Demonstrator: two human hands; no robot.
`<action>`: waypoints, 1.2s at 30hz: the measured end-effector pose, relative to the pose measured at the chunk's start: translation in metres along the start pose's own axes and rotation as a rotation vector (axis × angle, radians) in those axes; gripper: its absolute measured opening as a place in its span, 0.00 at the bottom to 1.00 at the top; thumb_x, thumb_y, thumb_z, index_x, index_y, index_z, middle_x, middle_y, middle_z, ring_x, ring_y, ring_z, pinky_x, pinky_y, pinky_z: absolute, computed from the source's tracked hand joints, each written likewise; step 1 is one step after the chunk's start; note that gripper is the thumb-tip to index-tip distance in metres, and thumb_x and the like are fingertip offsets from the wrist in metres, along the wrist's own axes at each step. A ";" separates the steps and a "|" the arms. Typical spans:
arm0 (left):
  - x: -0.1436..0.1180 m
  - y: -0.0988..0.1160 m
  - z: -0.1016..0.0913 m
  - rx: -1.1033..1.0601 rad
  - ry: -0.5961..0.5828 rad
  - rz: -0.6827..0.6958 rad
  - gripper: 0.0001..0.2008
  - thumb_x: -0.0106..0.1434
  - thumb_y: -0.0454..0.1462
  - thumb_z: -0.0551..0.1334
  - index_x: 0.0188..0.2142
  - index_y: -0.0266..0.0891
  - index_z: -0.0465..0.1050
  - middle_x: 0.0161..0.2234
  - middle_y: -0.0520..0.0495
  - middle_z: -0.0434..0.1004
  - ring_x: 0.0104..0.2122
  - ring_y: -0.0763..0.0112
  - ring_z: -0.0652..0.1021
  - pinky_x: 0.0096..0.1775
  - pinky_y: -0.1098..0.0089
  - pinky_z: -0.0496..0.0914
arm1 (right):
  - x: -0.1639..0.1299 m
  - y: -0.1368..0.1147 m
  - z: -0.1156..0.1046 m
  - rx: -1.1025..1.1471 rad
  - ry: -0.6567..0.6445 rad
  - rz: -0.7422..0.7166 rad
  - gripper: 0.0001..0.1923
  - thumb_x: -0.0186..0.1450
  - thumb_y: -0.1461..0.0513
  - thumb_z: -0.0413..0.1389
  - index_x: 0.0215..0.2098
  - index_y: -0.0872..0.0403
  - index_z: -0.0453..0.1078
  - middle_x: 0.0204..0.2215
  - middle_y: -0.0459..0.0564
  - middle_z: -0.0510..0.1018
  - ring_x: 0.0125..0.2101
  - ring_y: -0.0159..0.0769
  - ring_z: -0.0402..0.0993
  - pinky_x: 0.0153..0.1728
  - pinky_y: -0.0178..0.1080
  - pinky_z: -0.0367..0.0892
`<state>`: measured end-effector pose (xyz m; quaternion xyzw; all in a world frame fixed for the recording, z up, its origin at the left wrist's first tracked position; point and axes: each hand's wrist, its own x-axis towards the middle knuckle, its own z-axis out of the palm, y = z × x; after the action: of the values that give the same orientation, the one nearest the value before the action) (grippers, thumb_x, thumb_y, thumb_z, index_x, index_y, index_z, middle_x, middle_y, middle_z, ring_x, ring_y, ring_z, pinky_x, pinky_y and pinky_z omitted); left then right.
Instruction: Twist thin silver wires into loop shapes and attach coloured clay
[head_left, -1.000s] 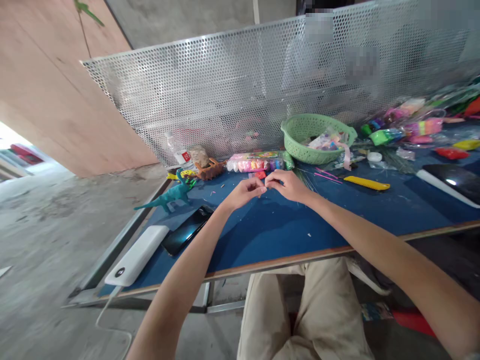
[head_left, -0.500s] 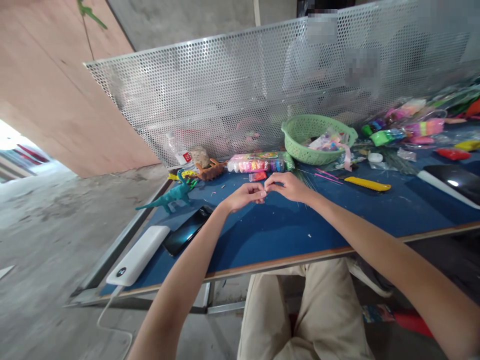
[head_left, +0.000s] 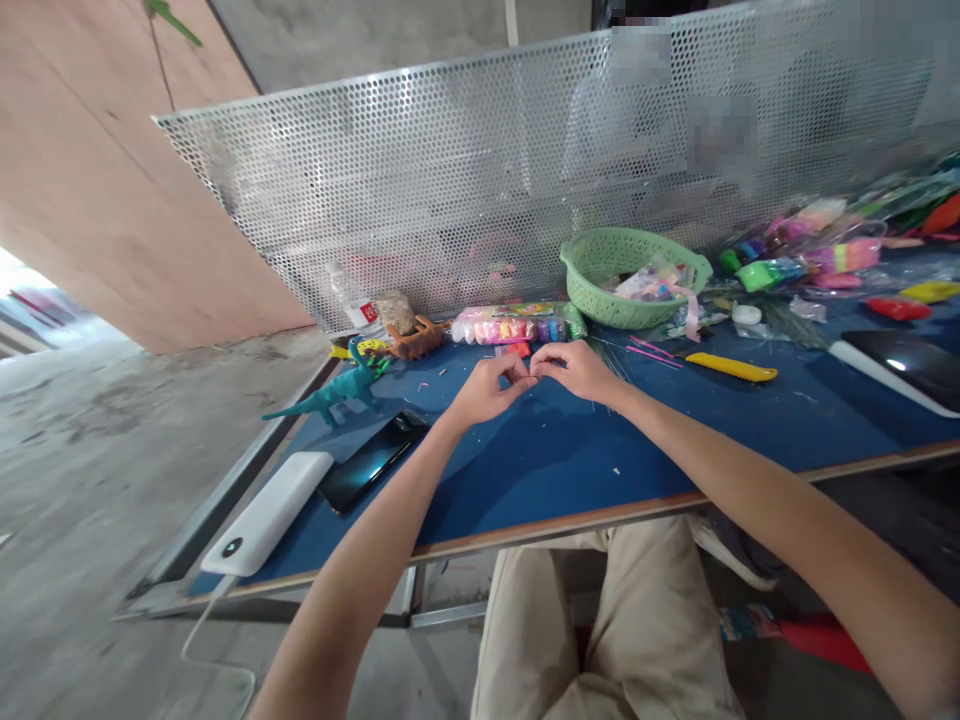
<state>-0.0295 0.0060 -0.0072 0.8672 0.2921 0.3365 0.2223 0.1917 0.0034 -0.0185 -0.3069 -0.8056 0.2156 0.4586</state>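
Observation:
My left hand [head_left: 489, 389] and my right hand [head_left: 571, 368] meet fingertip to fingertip above the blue table [head_left: 525, 480]. Both are closed in a pinch; whatever sits between the fingers is too small to make out. Just behind them lies a small red packet [head_left: 514, 349], partly covered by the hands. Farther back is a clear pack of colourful clay [head_left: 517, 325]. To the left stands a teal long-necked dinosaur figure [head_left: 337, 390], with a brown figure [head_left: 416, 338] behind it.
A green basket [head_left: 600, 300] with small packets stands at the back against a perforated metal screen [head_left: 420, 180]. A yellow utility knife [head_left: 731, 367] lies to the right. A black phone [head_left: 375, 462] and white power bank [head_left: 270, 512] are at left. Bagged clay [head_left: 847, 255] is piled at far right.
My left hand has turned slightly, its back rising and its fingers curling more downward. The fingertips of both hands stay together. The view has shifted a little.

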 end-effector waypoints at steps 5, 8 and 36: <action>-0.002 0.004 -0.001 0.395 0.085 0.122 0.08 0.70 0.40 0.60 0.34 0.39 0.71 0.31 0.50 0.77 0.29 0.73 0.74 0.35 0.70 0.65 | 0.002 0.001 0.001 -0.064 0.053 -0.050 0.10 0.71 0.57 0.58 0.39 0.52 0.81 0.36 0.50 0.85 0.36 0.38 0.79 0.41 0.38 0.69; -0.002 0.005 -0.002 0.515 0.100 0.150 0.08 0.70 0.39 0.59 0.35 0.40 0.71 0.32 0.50 0.78 0.29 0.72 0.76 0.33 0.71 0.64 | 0.002 -0.002 0.001 -0.097 0.069 -0.066 0.11 0.71 0.57 0.58 0.40 0.53 0.81 0.37 0.50 0.85 0.36 0.38 0.79 0.40 0.38 0.68; 0.004 -0.005 -0.008 -0.361 -0.008 -0.220 0.19 0.65 0.50 0.67 0.43 0.36 0.82 0.40 0.43 0.85 0.41 0.65 0.82 0.48 0.64 0.74 | 0.000 -0.002 -0.003 -0.113 0.148 -0.181 0.09 0.74 0.58 0.56 0.39 0.50 0.77 0.37 0.48 0.84 0.37 0.37 0.79 0.43 0.38 0.70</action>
<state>-0.0349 0.0141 -0.0028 0.7775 0.3192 0.3538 0.4104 0.1941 0.0025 -0.0158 -0.2733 -0.8047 0.1046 0.5166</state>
